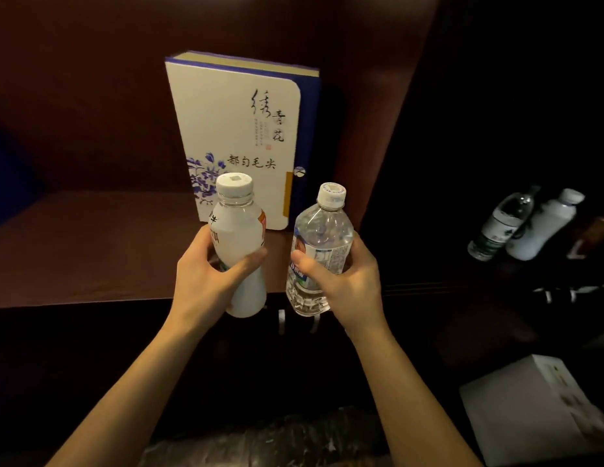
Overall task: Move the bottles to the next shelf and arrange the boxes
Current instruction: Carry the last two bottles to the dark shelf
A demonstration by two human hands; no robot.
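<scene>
My left hand [206,274] grips a white opaque bottle [238,230] with a white cap, held upright. My right hand [344,274] grips a clear water bottle [322,230], also upright. Both bottles hover at the front edge of a dark wooden shelf [91,257]. Behind them a white and blue box [239,129] with flower print and black script stands upright on that shelf. In the compartment to the right stand a clear bottle with a green label [502,224] and a white bottle [543,227], side by side.
A wooden divider [388,129] separates the two compartments. A white box [536,409] sits low at the right. Metal handles [282,320] show on the dark cabinet front below the shelf. A blue shape [7,173] is at the far left.
</scene>
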